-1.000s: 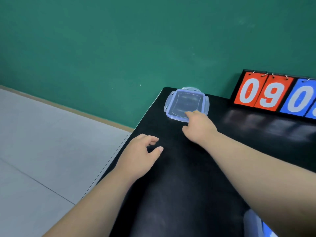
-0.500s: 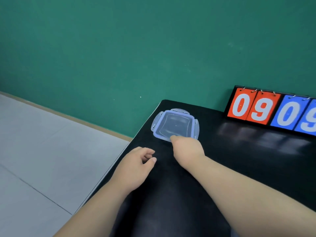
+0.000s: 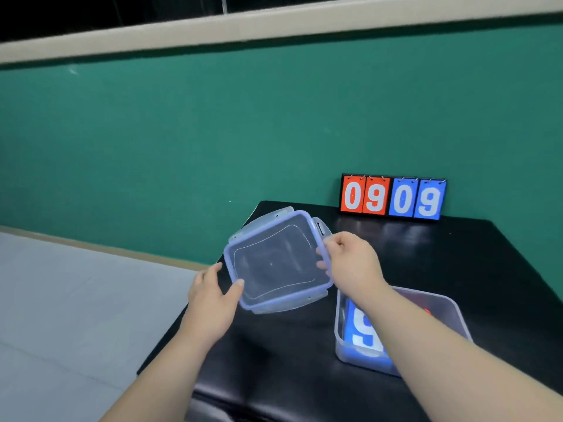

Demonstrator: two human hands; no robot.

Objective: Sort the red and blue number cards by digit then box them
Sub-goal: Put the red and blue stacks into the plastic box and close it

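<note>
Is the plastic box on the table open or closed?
Open. The left hand and right hand hold the lid apart from the box; a blue card shows inside.

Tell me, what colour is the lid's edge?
Light blue, around a clear lid. The head view shows it best.

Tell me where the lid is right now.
In the head view, the lid is held at centre between the left hand and right hand, above the black table, left of the clear box.
</note>
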